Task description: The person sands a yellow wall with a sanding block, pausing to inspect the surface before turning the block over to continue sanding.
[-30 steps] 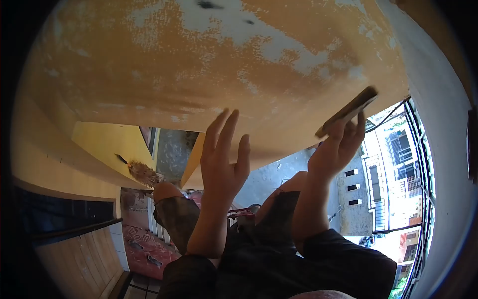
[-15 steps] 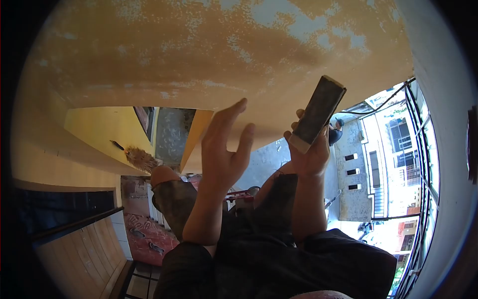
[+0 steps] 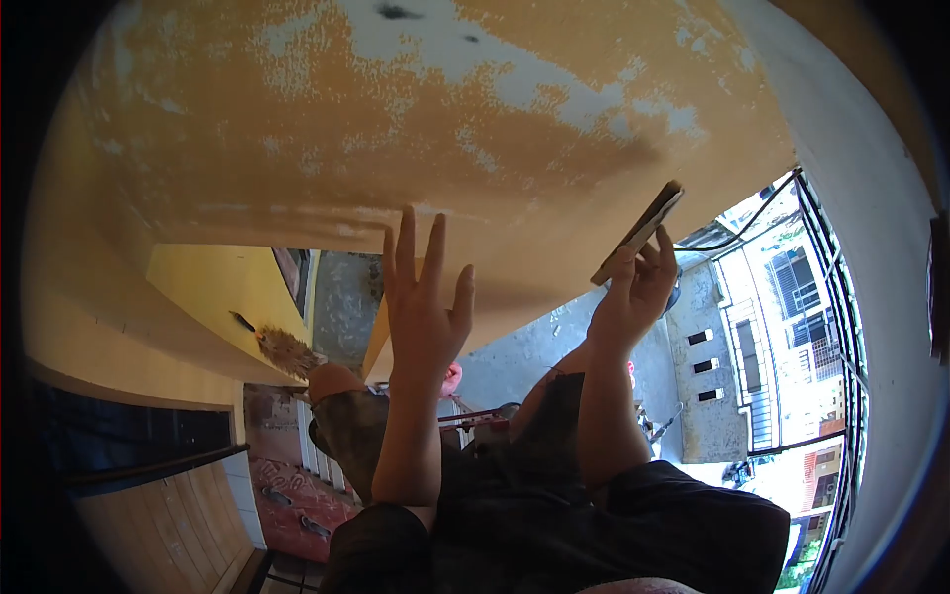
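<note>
A peeling orange-and-white painted wall [image 3: 396, 129] spans the upper view. My left hand [image 3: 426, 307] is raised before its lower edge, fingers spread and holding nothing; whether the fingertips touch the wall cannot be made out. On the right, my right hand [image 3: 638, 292] grips a flat rectangular sanding block [image 3: 638, 233] between thumb and fingers. The block is seen nearly edge-on, tilted, close to the wall surface.
A brush with bristles [image 3: 284, 351] lies on the yellow ledge [image 3: 203, 297] at left. Below are a ladder [image 3: 319, 445] and a red surface with sandals [image 3: 297, 505]. Black cables [image 3: 836, 267] hang at right.
The sanding block has turned from showing its broad dark face to nearly edge-on. My left hand has moved left, its fingers now spread upward. The view has shifted slightly.
</note>
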Demonstrator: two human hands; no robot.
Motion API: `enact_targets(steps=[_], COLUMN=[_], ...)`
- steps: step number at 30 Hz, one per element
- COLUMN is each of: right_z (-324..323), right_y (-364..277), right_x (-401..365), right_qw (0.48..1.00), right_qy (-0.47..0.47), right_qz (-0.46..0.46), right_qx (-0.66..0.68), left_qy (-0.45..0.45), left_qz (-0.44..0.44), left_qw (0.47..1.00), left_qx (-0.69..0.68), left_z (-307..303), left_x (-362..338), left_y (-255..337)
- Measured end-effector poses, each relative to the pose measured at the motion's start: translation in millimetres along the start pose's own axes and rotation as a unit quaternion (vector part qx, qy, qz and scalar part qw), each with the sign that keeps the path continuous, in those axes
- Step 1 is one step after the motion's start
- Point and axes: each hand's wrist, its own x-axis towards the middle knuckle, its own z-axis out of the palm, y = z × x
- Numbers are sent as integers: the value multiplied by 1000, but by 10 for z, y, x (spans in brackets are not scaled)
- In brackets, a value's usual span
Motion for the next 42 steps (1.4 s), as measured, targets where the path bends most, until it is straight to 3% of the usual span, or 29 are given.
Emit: enact_targets(steps=[2,4,5,7,11,13,14,18,20,22,26,29,31,34,36,40,42], right_z=[67,193,285,440,567,616,638,727,619,550,715,647,480,528,632,409,454], right_y=[-65,-108,-181,-320,92,199,132,-342,-51,202,-281,-146,210,192,-185,264,312], right_x=[235,595,741,952,554,336,430,696,489,251,703,573,198,344,610,222,192], right_qw=[1000,983,983,946,902,934,918,963,908,931,943,933,914,919,928,914,929], right_qy=[-1,40,39,86,120,88,106,140,84,40,89,90,10,44,70,27,45], right_qz=[-17,-132,-130,-189,-280,-258,-267,-149,-258,-249,-237,-240,-273,-271,-250,-249,-247], right_qx=[2,-121,-123,-250,-306,-230,-274,-175,-321,-264,-216,-252,-299,-284,-268,-319,-273], left_qy=[-13,-22,-33,-46,-63,-56,-72,-91,-83,-81,-86,-101,-87,-106,-114,-112,-92], left_qz=[-11,-7,-8,-16,-19,-10,-13,-25,-17,-26,-17,-23,-6,-13,-21,-10,2], left_qw=[999,999,998,997,996,997,996,993,994,994,994,992,994,991,990,992,995], left_qx=[-39,-47,-56,-59,-53,-51,-54,-64,-73,-68,-63,-72,-65,-77,-84,-64,-44], left_z=[28,14,5,5,-12,-20,-10,-2,-14,5,-9,-41,-48,-71,-27,-13,13], left_x=[0,19,4,-10,12,-1,3,-23,-14,-13,0,-11,1,6,-22,-54,38], left_y=[-78,-66,-56,-86,-64,-85,-103,-167,-115,-101,-113,-104,-142,-168,-158,-151,-209])
